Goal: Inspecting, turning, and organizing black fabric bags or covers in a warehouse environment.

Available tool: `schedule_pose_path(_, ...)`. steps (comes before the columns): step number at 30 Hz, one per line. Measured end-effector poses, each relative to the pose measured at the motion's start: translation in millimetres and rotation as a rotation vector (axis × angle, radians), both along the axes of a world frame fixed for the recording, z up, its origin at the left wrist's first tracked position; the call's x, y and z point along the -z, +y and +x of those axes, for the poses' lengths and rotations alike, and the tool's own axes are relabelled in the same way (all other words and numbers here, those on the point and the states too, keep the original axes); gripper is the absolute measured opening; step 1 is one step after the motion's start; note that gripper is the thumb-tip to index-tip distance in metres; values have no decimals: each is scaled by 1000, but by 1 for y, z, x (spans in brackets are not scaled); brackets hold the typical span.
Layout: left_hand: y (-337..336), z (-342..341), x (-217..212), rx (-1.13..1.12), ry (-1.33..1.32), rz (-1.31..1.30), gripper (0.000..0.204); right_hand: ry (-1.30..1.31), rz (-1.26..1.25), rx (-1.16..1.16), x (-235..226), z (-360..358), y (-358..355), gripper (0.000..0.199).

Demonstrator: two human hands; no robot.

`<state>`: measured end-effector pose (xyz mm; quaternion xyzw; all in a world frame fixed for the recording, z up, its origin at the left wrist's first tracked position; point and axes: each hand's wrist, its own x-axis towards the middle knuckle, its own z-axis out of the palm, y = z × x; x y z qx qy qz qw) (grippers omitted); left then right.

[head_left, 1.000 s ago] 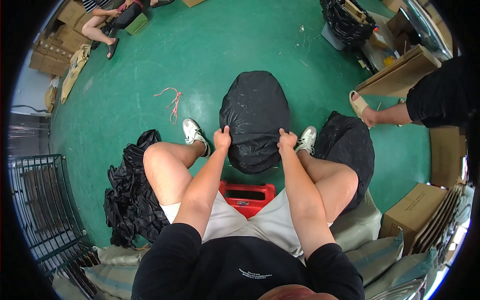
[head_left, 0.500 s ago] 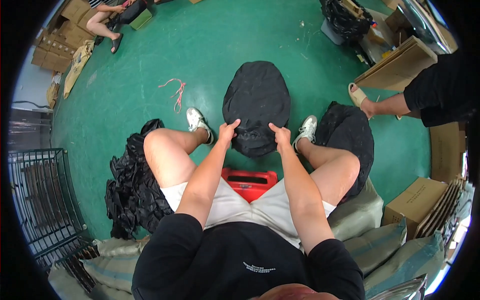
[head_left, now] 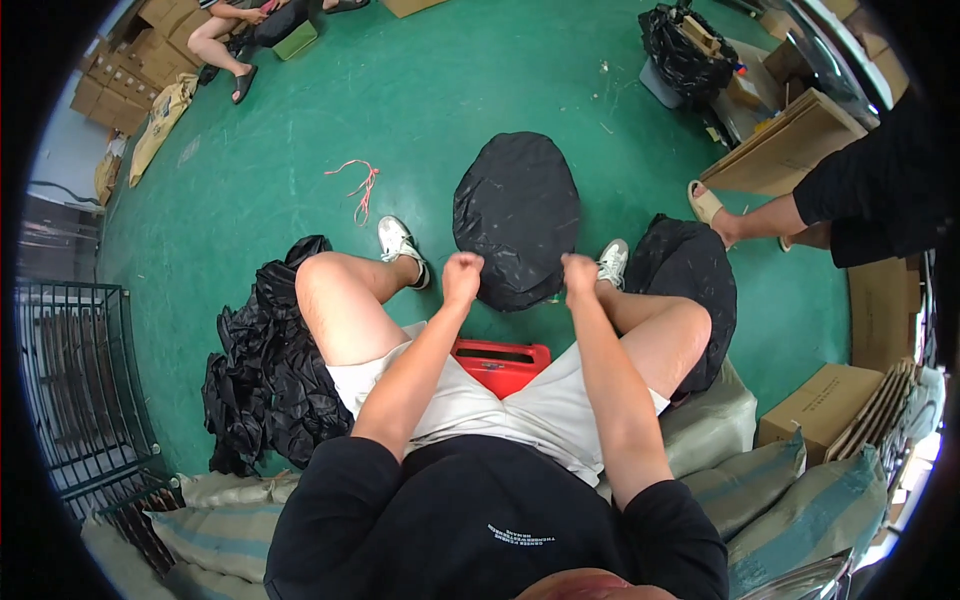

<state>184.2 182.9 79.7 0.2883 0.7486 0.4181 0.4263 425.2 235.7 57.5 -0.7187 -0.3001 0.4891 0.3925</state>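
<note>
On the floor between my feet lies an oval black cover [head_left: 516, 205] of thin, slightly shiny fabric, with a gathered near edge. My left hand [head_left: 463, 278] is closed at its near left edge, and my right hand [head_left: 580, 277] is closed at its near right edge. Both hands are a little blurred, and the fingertips are hidden under the fists. To my left is a heap of crumpled black covers [head_left: 265, 375]. Another flatter black cover, or a stack of them [head_left: 705, 290], lies beyond my right leg.
A red plastic stool [head_left: 497, 365] is under me. Pink string [head_left: 366, 190] lies ahead to the left. A person's sandalled foot [head_left: 712, 212] stands at right; another person sits far left. Woven sacks [head_left: 815, 510], a carton [head_left: 825, 405] and a dark metal rack [head_left: 85, 380] surround me.
The cover's surface has become smoother and tauter. My hands have moved slightly outward and down along its near edge, their thumbs no longer lying flat on top. The view has shifted slightly.
</note>
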Motion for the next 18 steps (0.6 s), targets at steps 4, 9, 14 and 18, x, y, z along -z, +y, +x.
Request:
schedule_pose_path(4,12,-5,-220,252,-332,695,7,128,557,-249,-201,-8,23,11)
schedule_pose_path(9,-47,-48,-437,315,767,1522,25,-475,1506,-237,-429,7,-45,16)
schedule_pose_path(14,-90,-41,-483,77,837,1812,35,-515,2175,-386,-521,12,-108,39)
schedule_pose_path(18,-101,-39,-493,93,835,1917,33,-664,2162,15,-529,-5,-126,42)
